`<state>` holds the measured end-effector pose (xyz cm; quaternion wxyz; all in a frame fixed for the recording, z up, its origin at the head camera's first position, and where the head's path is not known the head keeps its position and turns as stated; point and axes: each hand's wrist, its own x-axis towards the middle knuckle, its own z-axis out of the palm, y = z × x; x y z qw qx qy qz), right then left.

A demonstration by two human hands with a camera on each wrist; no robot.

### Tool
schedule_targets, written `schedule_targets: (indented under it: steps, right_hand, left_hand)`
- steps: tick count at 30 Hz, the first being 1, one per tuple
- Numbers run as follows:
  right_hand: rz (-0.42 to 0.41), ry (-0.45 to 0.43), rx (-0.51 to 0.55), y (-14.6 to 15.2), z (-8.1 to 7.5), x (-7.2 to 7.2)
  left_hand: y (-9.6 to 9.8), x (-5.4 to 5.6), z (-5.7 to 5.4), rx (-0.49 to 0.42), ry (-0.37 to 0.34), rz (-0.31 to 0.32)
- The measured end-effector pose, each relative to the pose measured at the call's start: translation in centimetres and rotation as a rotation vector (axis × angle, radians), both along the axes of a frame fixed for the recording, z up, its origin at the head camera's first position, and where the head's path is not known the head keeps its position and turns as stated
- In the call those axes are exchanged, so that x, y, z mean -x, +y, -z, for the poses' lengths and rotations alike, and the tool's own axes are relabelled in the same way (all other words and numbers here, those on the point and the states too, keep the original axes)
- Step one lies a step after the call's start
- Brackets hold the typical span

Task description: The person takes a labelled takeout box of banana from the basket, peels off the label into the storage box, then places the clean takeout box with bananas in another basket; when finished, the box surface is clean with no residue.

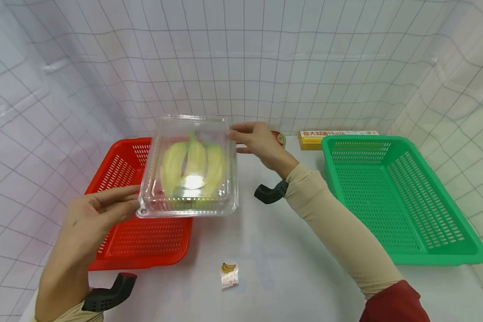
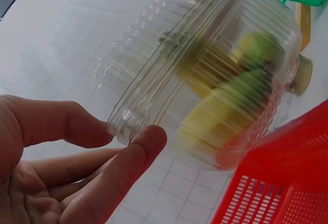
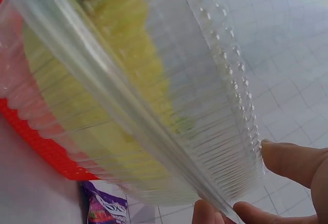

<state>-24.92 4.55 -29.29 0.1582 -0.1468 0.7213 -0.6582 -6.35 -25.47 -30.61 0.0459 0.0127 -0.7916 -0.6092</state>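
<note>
A clear plastic clamshell box point(image 1: 149, 179) is held up in the air, tilted, with several yellow bananas point(image 1: 195, 161) inside it. My left hand point(image 1: 92, 219) pinches the box's near left corner between thumb and fingers; the left wrist view shows the lid and base rims together at that corner. On the far right side of the box, my right hand point(image 1: 261, 143) grips the edge with its fingertips. The box overlaps the red basket point(image 1: 149, 261) in the head view.
A green basket point(image 1: 386, 205) stands at the right. Behind it lies a yellow pasta box point(image 1: 311, 141), with a round can point(image 1: 279, 137) beside it. A small label with a banana picture point(image 1: 228, 275) lies on the white table in front. A purple packet point(image 3: 105, 206) shows in the right wrist view.
</note>
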Motion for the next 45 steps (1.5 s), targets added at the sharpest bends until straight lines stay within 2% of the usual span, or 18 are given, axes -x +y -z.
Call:
schedule_targets:
  steps: [1,5,7,12,14,17,20,22,26,28,36,41,45]
  right_hand:
    - [-0.012,0.000,0.025,-0.5,0.0,-0.1]
    - [-0.056,-0.007,0.089,-2.6,0.3,-0.5]
    - [-0.081,-0.019,0.121,-3.6,0.5,-0.8]
    - [-0.123,-0.023,0.129,-5.6,1.2,-1.5]
    - [-0.141,-0.014,0.110,-6.3,1.4,-1.6]
    - [-0.175,-0.002,0.080,-7.0,1.9,-1.8]
    - [-0.215,0.021,0.020,-7.6,2.6,-1.9]
    - [-0.234,0.032,-0.015,-7.9,3.0,-2.0]
    - [-0.252,0.033,-0.060,-8.6,3.9,-2.1]
    - [-0.261,0.022,-0.072,-8.9,4.2,-2.1]
    - [-0.305,-0.017,-0.118,-9.8,4.9,-2.3]
    - [-0.323,-0.035,-0.125,-10.7,5.1,-2.3]
    - [-0.355,-0.045,-0.137,-11.7,5.1,-2.5]
  left_hand:
    - [-0.6,-0.1,0.1,-0.037,0.011,-0.003]
    - [-2.9,-0.8,0.1,-0.063,-0.001,-0.075]
    - [-3.9,-1.3,0.0,0.026,-0.035,-0.146]
    - [-5.7,-2.1,0.3,0.111,-0.092,-0.287]
    - [-6.2,-2.3,0.6,0.100,-0.080,-0.324]
    - [-6.7,-2.6,1.0,0.185,-0.105,-0.378]
    - [-7.1,-2.9,1.5,0.230,-0.138,-0.404]
    - [-7.6,-3.0,1.9,0.215,-0.151,-0.402]
    - [-8.8,-2.9,2.9,0.118,-0.120,-0.355]
    - [-9.2,-2.9,3.5,0.109,-0.124,-0.332]
    - [-10.0,-2.5,4.8,0.251,-0.188,-0.295]
    - [-10.0,-2.3,5.3,0.292,-0.196,-0.216]
    - [-9.9,-2.1,5.5,0.392,-0.200,-0.209]
